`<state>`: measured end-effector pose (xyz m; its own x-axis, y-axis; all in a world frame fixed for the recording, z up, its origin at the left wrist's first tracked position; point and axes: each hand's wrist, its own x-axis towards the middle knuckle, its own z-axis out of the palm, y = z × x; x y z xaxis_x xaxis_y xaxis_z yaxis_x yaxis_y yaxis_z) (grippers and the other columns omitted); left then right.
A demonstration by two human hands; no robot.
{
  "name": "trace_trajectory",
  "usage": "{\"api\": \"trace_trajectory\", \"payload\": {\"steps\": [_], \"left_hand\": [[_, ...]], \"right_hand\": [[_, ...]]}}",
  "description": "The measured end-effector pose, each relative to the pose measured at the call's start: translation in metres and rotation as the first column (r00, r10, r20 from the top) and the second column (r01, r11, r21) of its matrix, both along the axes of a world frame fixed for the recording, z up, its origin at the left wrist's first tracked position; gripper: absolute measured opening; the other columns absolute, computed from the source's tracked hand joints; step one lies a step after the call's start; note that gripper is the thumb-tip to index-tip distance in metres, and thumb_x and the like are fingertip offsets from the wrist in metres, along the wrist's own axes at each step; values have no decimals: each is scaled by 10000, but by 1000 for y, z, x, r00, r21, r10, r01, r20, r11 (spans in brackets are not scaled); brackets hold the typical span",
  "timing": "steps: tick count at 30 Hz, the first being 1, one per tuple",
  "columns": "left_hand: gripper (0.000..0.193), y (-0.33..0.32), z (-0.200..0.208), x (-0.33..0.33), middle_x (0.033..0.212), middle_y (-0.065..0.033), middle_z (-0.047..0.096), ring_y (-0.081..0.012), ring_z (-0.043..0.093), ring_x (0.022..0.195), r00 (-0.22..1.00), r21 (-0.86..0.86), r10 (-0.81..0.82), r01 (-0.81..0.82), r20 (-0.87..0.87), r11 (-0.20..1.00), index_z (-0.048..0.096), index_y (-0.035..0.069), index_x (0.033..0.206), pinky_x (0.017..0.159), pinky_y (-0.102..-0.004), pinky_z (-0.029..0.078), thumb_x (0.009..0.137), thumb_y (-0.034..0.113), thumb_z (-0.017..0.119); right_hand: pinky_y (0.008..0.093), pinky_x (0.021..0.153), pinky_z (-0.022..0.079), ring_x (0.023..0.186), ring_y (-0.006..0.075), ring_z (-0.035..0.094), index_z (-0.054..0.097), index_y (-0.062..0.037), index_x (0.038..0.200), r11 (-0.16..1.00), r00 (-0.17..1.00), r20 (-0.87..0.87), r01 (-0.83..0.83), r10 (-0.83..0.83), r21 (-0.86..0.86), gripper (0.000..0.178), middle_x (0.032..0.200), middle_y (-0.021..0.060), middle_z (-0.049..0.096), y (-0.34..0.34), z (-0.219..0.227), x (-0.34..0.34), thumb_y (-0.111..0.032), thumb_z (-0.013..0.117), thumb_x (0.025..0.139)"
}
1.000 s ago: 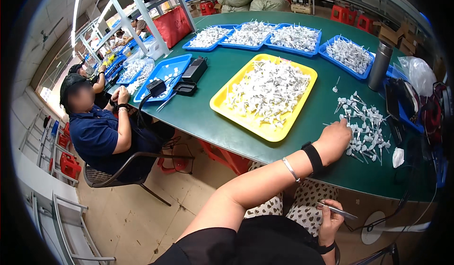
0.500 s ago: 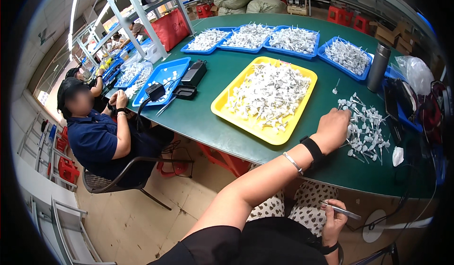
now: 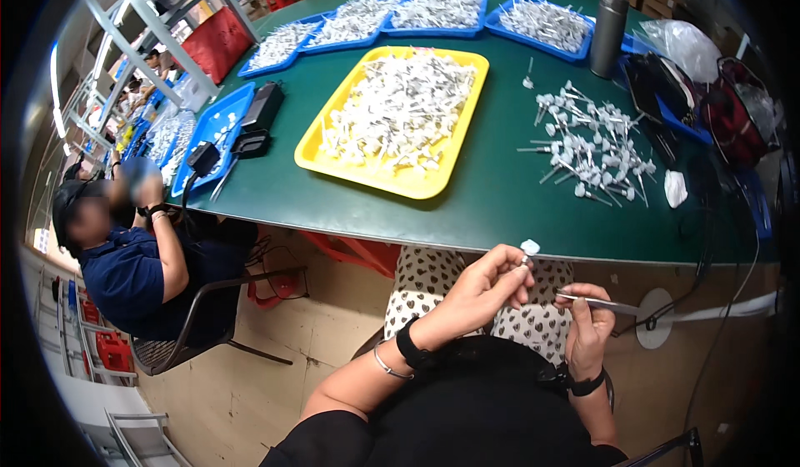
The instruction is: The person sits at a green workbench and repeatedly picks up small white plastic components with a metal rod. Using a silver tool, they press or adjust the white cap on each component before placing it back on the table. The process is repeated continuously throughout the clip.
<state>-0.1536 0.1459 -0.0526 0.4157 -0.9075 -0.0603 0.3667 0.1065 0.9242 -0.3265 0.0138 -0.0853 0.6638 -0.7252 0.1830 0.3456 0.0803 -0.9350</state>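
I see left hand pinching white-headed piece, right hand gripping tweezers — loose pile left over, yellow tray heaped — finished share unclear.

On the worktable, four trays stand in a row behind the central tray, which holds stemmed parts. Right of it lies a loose heap of such parts; behind that heap stands a flask, left of a plastic bag.
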Motion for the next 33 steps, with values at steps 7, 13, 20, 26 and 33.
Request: {"api": "trace_trajectory", "payload": {"steps": [7, 13, 20, 26, 33], "left_hand": [[133, 22, -57, -33, 998, -70, 681, -123, 677, 910, 997, 126, 50, -56, 50, 990, 575, 17, 1134, 808, -269, 569, 1057, 123, 553], [139, 21, -67, -29, 977, -74, 688, -159, 651, 896, 682, 65, 112, -229, 723, 971, 676, -10, 1080, 805, -302, 523, 958, 58, 673], [154, 21, -72, -34, 976, -105, 712, -192, 681, 891, 855, 106, 144, -225, 498, 969, 711, -17, 1073, 785, -300, 539, 927, 32, 701], [167, 17, -86, -31, 969, -129, 724, -287, 695, 864, 673, -50, 258, -313, 694, 949, 719, -12, 1018, 759, -356, 558, 853, 11, 734], [166, 16, -86, -27, 985, -122, 730, -272, 693, 885, 607, -41, 239, -322, 757, 946, 721, -11, 997, 773, -349, 555, 836, -14, 757]], "right_hand": [[352, 970, 526, 1056, 213, 679, 617, 35, 1154, 988, 992, 27, -127, 125, 85, 199, 1117, 166, 707, 11, -1, 17, -83, 634, 995], [316, 960, 526, 1072, 189, 668, 626, 23, 1167, 974, 970, -108, -224, 219, -33, 187, 1162, 142, 692, 19, -7, 17, -56, 629, 997], [314, 945, 534, 1073, 189, 663, 638, 20, 1171, 962, 962, -157, -245, 225, -122, 183, 1168, 129, 666, 22, -12, 18, -20, 618, 993], [293, 901, 538, 1026, 173, 665, 653, 24, 1133, 975, 965, -208, -188, 162, -117, 164, 1134, 121, 673, 23, -19, 22, 5, 644, 970], [278, 828, 544, 948, 161, 670, 667, 30, 1088, 953, 957, -270, -177, 108, -246, 129, 1083, 123, 690, 22, -29, 27, 15, 650, 960]]}}
